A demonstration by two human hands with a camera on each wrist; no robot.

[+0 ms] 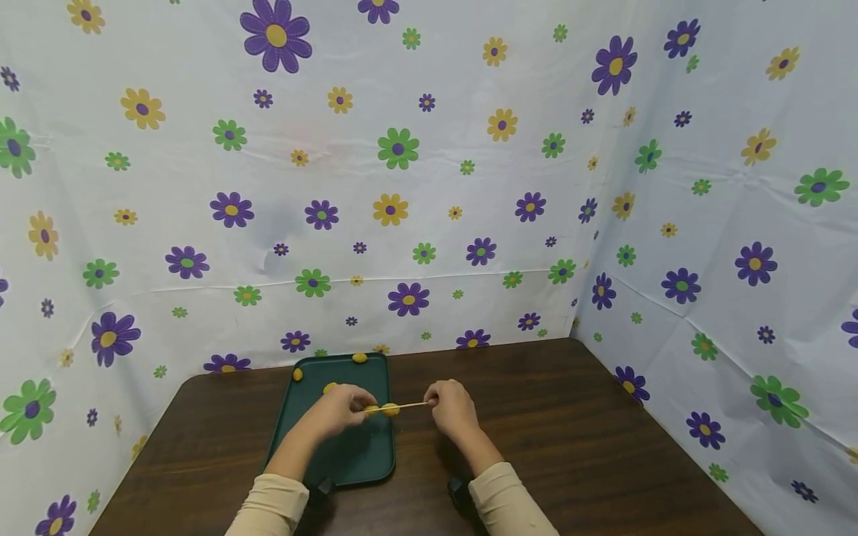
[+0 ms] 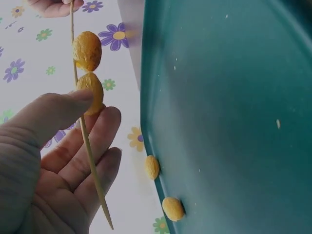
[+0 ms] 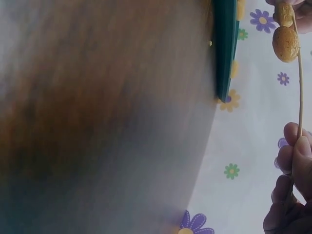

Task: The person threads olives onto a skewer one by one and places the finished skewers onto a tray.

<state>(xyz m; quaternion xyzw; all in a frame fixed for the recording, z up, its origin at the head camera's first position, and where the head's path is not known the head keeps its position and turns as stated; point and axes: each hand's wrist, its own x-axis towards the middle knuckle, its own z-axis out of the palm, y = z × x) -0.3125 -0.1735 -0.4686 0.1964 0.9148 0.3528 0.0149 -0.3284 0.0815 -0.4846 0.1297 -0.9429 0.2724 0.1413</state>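
Observation:
Between both hands, over the tray's right side, runs a thin wooden skewer [image 1: 412, 404] carrying two small yellow potato-like pieces. In the left wrist view, the thumb and fingers of my left hand [image 1: 338, 409] pinch the lower piece [image 2: 97, 95]. Below that hand the skewer's pointed end [image 2: 105, 209] sticks out. The other piece [image 2: 87, 51] sits just above it, closer to my right hand [image 1: 454, 408]. In the right wrist view, right fingertips [image 3: 302, 146] pinch the skewer's far end, with a bare length of stick between them and the pieces.
A dark green tray [image 1: 362, 458] lies on the brown wooden table [image 1: 570, 447], left of centre. Loose yellow pieces rest on it, one at the back edge [image 1: 360, 358] and one at the back left corner [image 1: 298, 374]. A flowered cloth [image 1: 442, 149] hangs behind and beside the table.

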